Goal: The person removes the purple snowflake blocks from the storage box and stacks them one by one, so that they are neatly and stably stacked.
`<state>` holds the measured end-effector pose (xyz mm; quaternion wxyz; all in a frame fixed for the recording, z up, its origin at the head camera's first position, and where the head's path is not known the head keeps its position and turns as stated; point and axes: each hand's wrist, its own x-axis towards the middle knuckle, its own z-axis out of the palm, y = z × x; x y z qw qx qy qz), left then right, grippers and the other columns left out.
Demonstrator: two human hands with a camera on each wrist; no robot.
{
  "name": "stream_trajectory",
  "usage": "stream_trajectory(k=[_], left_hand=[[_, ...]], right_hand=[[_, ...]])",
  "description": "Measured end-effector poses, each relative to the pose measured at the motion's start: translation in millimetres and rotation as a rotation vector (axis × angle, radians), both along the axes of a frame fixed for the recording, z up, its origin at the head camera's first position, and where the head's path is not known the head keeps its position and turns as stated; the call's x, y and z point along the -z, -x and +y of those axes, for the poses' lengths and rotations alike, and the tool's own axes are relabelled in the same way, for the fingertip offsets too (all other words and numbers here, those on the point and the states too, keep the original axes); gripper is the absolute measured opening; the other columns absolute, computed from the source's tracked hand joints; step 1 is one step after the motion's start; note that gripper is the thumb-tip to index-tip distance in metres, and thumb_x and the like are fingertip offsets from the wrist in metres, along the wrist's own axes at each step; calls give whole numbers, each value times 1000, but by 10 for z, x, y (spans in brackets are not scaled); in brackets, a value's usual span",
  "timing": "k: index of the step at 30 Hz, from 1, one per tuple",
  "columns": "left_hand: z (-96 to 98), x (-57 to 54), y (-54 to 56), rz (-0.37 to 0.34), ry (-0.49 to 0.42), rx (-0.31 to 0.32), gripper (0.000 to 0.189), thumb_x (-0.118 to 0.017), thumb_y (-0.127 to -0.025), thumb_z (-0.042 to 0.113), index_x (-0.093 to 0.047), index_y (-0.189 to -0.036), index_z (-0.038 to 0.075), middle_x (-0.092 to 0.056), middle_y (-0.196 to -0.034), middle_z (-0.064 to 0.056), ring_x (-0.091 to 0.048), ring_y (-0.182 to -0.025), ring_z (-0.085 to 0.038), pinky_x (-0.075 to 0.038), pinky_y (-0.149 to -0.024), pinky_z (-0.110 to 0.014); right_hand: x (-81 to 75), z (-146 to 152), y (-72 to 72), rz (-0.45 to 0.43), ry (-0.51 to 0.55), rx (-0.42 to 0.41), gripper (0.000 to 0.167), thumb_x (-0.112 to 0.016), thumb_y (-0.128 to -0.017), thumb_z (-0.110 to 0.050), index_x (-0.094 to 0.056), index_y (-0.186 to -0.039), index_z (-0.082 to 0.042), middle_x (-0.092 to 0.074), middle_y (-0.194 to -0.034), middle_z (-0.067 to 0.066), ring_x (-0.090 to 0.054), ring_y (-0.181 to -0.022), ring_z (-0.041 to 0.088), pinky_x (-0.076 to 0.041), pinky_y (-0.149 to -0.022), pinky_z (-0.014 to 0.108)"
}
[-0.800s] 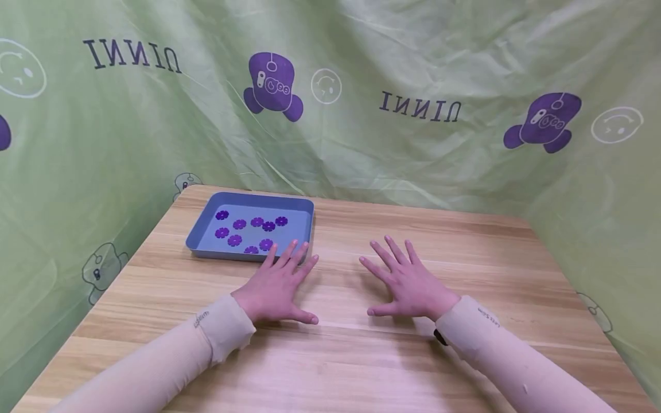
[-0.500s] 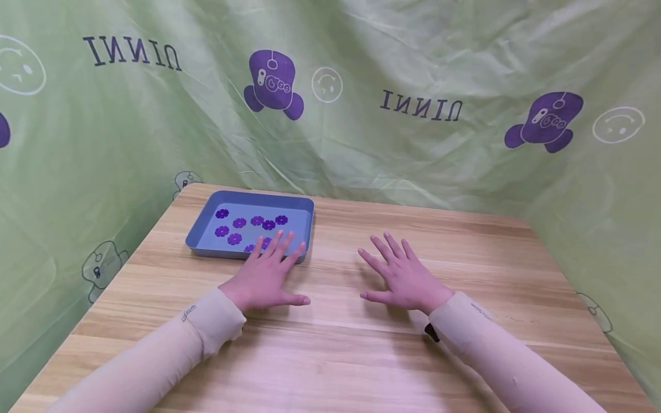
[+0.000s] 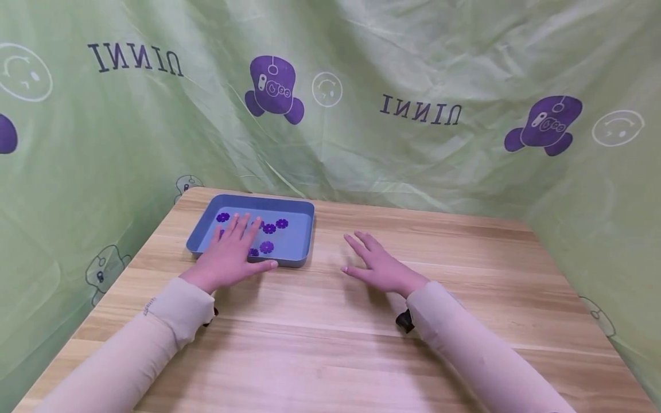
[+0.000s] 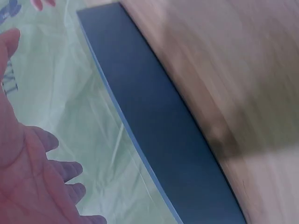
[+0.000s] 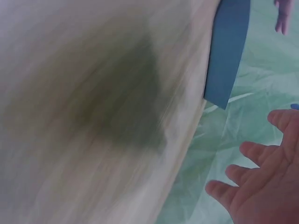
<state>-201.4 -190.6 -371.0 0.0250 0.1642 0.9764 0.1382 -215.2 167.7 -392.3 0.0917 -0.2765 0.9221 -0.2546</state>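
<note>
While the head view shows the left hand, loose and empty, over the blue tray of purple pieces, the right hand likewise above the table, the left wrist view shows the tray's wall and the right one its corner

I read one word, twice, on the green cloth behind the blue tray. Left to right: capitals I, N, N, I, then an upturned U. The first print stands above and left of the tray, the second print above and right. Small lettering on my left sleeve, nearer me than the tray: illegible.
</note>
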Motion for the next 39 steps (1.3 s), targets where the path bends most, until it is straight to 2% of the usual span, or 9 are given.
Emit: stream_trajectory(k=[2, 6, 8, 14, 18, 25, 29, 34, 39], left_hand=[[-64, -22, 33, 18, -54, -15, 104, -62, -97, 60, -15, -161, -6, -13, -165, -33, -8, -152, -51, -4, -120, -67], [-212, -52, 105, 54, -187, -76, 85, -65, -101, 36, -24, -155, -14, -28, -157, -38, -25, -145, -54, -20, -119, -65], [-303, -62, 137, 42, -231, -128, 80, -63, -102, 31, -24, -155, -15, -28, -156, -39, -26, -145, -55, -21, -119, -64], [-567, -95, 219, 3, -289, -234, 84, -60, -103, 33, -17, -155, -16, -26, -154, -44, -26, -141, -60, -23, -116, -68], [-725, -50, 285, -3, -322, -283, 83, -57, -104, 36, -19, -154, -19, -29, -151, -45, -29, -139, -61, -25, -114, -69], [-933, 27, 376, -62, -355, -363, 82, -52, -106, 38, -18, -151, -22, -31, -147, -48, -34, -135, -62, -30, -112, -68], [-1008, 60, 402, -120, -370, -390, 81, -49, -107, 38, -18, -150, -23, -31, -147, -48, -36, -134, -61, -32, -112, -67], [-1064, 103, 418, -182, -418, -408, 80, -47, -108, 37, -17, -150, -23, -31, -147, -48, -34, -137, -60, -31, -114, -65], [-1097, 165, 391, -217, -460, -419, 72, -44, -109, 31, -22, -148, -25, -30, -148, -47, -32, -138, -60, -31, -115, -64]], right_hand=[[-8, -32, 25, -71, 58, 25, 80, -58, -103, -48, -22, -165, -12, -14, -169, 21, -11, -155, 42, -18, -121, 62], [5, -105, 83, -135, 124, 56, 80, -54, -104, -50, -21, -165, -10, -15, -169, 21, -13, -155, 39, -17, -123, 60], [8, -152, 118, -151, 156, 66, 78, -52, -105, -48, -21, -165, -8, -18, -168, 21, -14, -155, 38, -15, -124, 57], [14, -307, 242, -239, 266, 130, 74, -52, -107, -43, -22, -164, -7, -22, -168, 15, -17, -155, 34, -16, -125, 52], [17, -435, 292, -333, 359, 198, 72, -53, -107, -42, -24, -164, -10, -24, -168, 14, -22, -154, 34, -21, -124, 51], [82, -738, 348, -515, 624, 282, 72, -58, -107, -24, -19, -164, -5, -33, -160, 26, -43, -140, 45, -44, -112, 50], [148, -876, 371, -594, 732, 332, 73, -58, -106, -16, -15, -164, -3, -36, -156, 29, -48, -135, 46, -48, -108, 48], [226, -994, 388, -643, 823, 390, 69, -56, -105, -6, -19, -162, 0, -39, -153, 29, -48, -135, 43, -49, -107, 45], [284, -1105, 387, -605, 798, 407, 67, -58, -102, 0, -25, -161, 1, -46, -149, 28, -57, -126, 38, -54, -100, 39]])
